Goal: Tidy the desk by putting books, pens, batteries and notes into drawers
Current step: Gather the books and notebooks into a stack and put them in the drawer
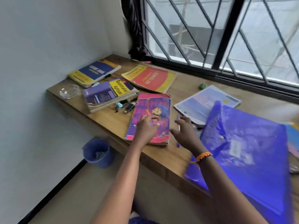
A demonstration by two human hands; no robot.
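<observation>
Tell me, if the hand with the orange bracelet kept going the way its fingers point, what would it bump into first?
Probably the pink cartoon book. The right hand hovers open just beside that book's right edge, fingers aimed up and left toward it. A thin pen lies by the fingertips, so it might get brushed first; depth is hard to judge.

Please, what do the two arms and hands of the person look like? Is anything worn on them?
Both forearms are bare, no sleeves in view. The left hand wears nothing that I can see. The right hand has an orange bracelet with dark specks at the wrist, thin and beaded or woven; the blur hides which. No rings, watch or gloves show.
</observation>
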